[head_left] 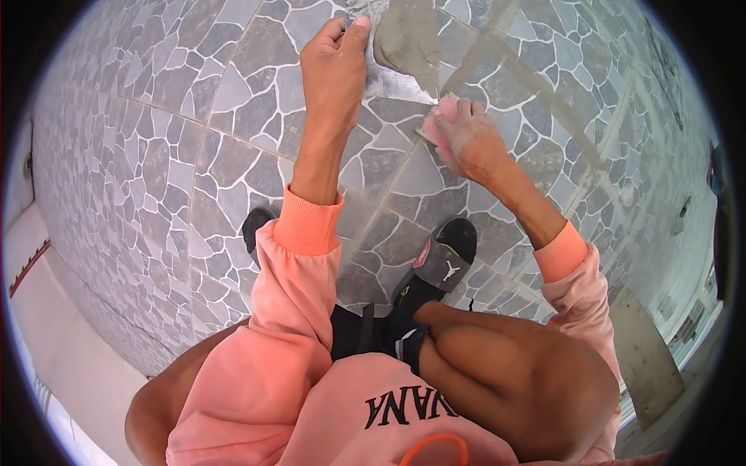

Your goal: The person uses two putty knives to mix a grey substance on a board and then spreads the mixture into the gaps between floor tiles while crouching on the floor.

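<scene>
My left hand (334,78) is closed on the edge of a shiny metal plate (392,85), thumb on top. A thick heap of wet grey paste (408,46), like grout or mortar, covers much of the plate. To its right, my right hand (472,142) grips a flat pink pad (434,132), whose exact kind I cannot make out. The pad is close to the plate's pointed lower right corner. Grey residue coats the fingers of my right hand. Both hands are low over the stone-patterned tile floor (264,167).
Grey paste is smeared along tile joints (536,89) on the right. My sandalled foot (447,260) is just below my hands, with the other shoe (259,229) to the left. A flat grey-brown board (646,353) lies at the lower right. A pale wall (78,311) borders the left.
</scene>
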### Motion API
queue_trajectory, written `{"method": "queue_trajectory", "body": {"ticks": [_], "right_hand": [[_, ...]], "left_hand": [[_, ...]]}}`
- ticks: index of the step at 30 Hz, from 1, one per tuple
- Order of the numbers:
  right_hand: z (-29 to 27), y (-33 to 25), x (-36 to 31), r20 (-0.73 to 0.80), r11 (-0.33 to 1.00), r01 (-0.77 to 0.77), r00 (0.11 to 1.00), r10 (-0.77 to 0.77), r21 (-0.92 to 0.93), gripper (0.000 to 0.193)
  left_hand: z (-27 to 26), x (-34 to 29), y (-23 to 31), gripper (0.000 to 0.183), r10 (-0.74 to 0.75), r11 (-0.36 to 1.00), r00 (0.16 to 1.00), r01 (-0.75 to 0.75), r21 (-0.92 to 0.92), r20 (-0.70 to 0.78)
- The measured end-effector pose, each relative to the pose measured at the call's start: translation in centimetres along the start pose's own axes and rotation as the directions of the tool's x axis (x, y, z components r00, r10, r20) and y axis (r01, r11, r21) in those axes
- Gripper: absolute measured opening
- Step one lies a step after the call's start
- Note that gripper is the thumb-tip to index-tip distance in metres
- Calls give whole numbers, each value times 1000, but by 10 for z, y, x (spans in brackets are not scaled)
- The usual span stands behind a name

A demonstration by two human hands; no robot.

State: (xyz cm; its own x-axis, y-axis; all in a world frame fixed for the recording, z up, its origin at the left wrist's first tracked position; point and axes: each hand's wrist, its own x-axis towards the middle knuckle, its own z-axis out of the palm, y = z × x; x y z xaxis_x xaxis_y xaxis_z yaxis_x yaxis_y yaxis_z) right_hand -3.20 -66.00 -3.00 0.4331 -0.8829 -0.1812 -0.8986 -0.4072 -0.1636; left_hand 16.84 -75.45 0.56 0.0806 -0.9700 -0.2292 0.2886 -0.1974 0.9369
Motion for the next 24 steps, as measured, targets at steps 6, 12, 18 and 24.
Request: {"method": "queue_trajectory", "body": {"ticks": [6,12,18,24], "right_hand": [[-7,-22,-1,-37,996,33,999,-31,80,36],[-51,-13,-10,354,992,-126,928,113,13,39],[-114,1,-7,-174,975,57,984,-19,215,54],[-111,2,12,-306,972,205,938,-163,111,44]], "left_hand": [[-14,4,1,21,5,1000,1000,-5,21,-27],[-25,6,-6,24,44,983,999,-46,180,16],[-25,3,-5,27,32,959,996,-55,276,88],[-14,-3,4,26,45,884,982,-126,450,185]]}}
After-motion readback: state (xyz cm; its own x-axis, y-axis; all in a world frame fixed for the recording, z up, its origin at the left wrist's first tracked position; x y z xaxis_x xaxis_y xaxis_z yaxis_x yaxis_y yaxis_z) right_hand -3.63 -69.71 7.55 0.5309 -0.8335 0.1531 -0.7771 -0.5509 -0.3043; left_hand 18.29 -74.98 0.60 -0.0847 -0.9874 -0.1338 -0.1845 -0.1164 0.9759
